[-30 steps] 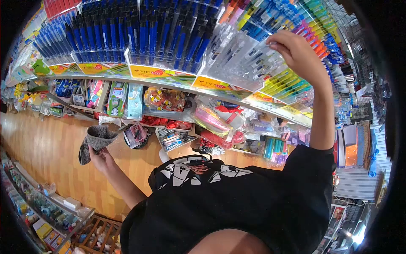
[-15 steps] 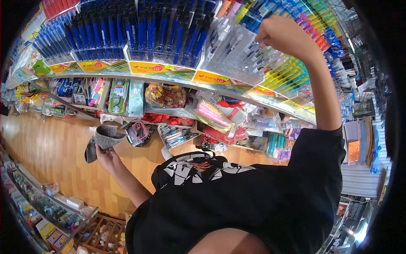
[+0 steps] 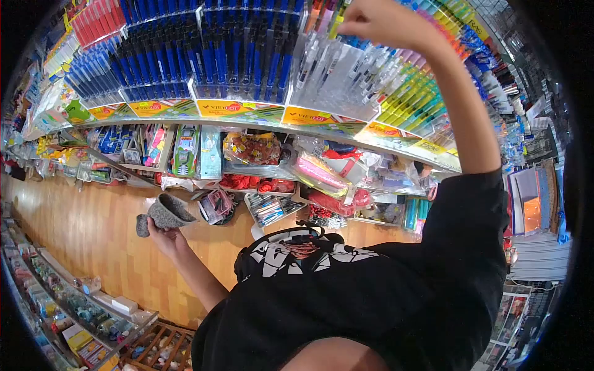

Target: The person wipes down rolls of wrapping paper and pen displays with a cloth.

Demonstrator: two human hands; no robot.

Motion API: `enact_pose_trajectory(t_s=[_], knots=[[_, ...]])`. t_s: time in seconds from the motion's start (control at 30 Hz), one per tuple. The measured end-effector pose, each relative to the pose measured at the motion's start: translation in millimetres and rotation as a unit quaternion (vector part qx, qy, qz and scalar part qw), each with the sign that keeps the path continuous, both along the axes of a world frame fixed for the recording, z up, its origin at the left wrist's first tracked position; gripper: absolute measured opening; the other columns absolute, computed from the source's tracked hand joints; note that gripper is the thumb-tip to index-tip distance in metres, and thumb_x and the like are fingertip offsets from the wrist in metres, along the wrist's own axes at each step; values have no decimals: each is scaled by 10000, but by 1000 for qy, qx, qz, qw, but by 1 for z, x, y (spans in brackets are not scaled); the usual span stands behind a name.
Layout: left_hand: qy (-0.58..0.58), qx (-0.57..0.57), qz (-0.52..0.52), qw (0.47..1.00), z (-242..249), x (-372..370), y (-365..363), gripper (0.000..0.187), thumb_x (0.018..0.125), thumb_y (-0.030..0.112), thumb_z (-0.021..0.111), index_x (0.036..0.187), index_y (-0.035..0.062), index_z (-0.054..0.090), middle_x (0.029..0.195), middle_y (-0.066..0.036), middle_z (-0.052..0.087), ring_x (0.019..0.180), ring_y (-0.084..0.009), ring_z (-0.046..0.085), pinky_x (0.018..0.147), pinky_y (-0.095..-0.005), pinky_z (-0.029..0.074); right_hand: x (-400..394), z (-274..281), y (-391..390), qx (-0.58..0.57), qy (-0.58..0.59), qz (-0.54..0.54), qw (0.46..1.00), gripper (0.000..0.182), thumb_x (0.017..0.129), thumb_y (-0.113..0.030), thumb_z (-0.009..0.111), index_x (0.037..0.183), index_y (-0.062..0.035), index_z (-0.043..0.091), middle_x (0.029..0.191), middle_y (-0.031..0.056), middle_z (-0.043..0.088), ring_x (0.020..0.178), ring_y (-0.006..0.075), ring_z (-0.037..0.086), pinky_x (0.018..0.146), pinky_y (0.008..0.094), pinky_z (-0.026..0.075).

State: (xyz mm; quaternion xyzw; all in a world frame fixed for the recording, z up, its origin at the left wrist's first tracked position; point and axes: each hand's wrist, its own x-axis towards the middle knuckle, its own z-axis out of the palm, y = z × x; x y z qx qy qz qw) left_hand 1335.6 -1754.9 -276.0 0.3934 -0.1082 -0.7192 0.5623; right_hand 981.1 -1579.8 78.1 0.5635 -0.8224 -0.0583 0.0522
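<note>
A grey cloth (image 3: 168,211), bunched so that it curls open at the top, is gripped in my left hand (image 3: 167,240) above the wooden floor. My right hand (image 3: 380,23) is raised at the top of the view, over the upper part of a tiered pen display. Its fingers are curled closed, and what they hold, if anything, is hidden. Below that hand stand clear pens (image 3: 365,71) and yellow pens (image 3: 405,99). Rows of blue pens (image 3: 241,62) with black tops fill the display to the left of it.
Under the display, a lower shelf holds bagged goods, a green toy car (image 3: 185,151) and a pink packet (image 3: 322,175). A box of pens (image 3: 272,209) and a dark basket (image 3: 218,207) sit near the floor (image 3: 111,260). Another goods shelf (image 3: 93,309) runs along the lower left.
My right hand has moved up and to the left over the pens. My left hand has shifted slightly right and down, and the cloth in it has changed shape. The view has shifted a little.
</note>
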Motion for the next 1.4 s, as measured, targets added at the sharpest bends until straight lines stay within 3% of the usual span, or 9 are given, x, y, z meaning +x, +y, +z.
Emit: enact_pose_trajectory(t_s=[0.23,0.5,0.7,0.9,1.0,1.2,1.23,1.27,1.4], knots=[[-19,4,-35,999,-3,-11,16,230,795,187,568,945,14,539,945,-87,583,881,-190,562,762,-345,475,-13,-10,-2,-22,-176,-40,983,209,738,-142,553,701,58,599,561,115,580,511,167,574,507,286,445],[51,7,-143,988,-10,-28,28,221,823,118,511,1024,33,476,989,-98,572,899,-213,564,786,-348,460,-13,-1,4,-1,-80,10,997,178,735,-114,555,783,44,621,634,127,613,567,171,593,547,299,463],[-19,16,-188,982,18,-39,51,127,802,186,561,868,86,519,783,-11,583,573,-86,560,394,-168,407,-35,-34,-3,-2,-182,23,983,155,752,-82,549,831,39,603,672,94,604,524,134,589,451,243,457],[-16,-2,-182,983,24,-42,62,135,808,200,555,885,95,519,762,-8,581,640,-80,564,527,-205,460,22,47,19,-172,-100,-127,972,190,753,-133,545,771,38,628,622,103,612,542,153,568,537,275,460],[46,-50,-221,973,36,-52,73,236,838,210,505,1031,78,469,952,-52,540,873,-169,539,745,-316,450,48,58,47,-352,-43,-30,935,148,775,-96,539,775,23,627,625,76,590,557,118,547,512,229,439],[251,-24,-336,907,99,-101,117,303,863,243,441,1110,67,451,1113,-50,500,1055,-193,450,931,-356,323,109,-102,64,-510,-214,110,825,117,738,-60,586,832,-20,641,726,60,633,663,125,594,606,237,448],[553,-41,-392,734,84,-107,115,297,867,245,437,1117,84,446,1104,-43,504,1044,-193,459,925,-362,331,122,-131,58,-490,-147,154,845,120,706,-13,592,816,-18,640,771,97,631,664,180,603,624,263,462],[280,-43,-351,892,105,-117,130,304,883,289,403,1075,64,472,953,-44,573,876,-161,547,759,-283,440,136,-155,52,-461,-201,167,848,159,683,6,598,838,-13,631,785,119,617,672,221,598,619,285,470],[265,-73,-331,903,103,-120,144,303,889,269,407,1104,58,443,1022,-62,540,927,-170,525,808,-314,418,165,-210,50,-428,-172,146,875,242,667,23,599,908,17,588,664,104,541,595,241,536,544,318,439]])
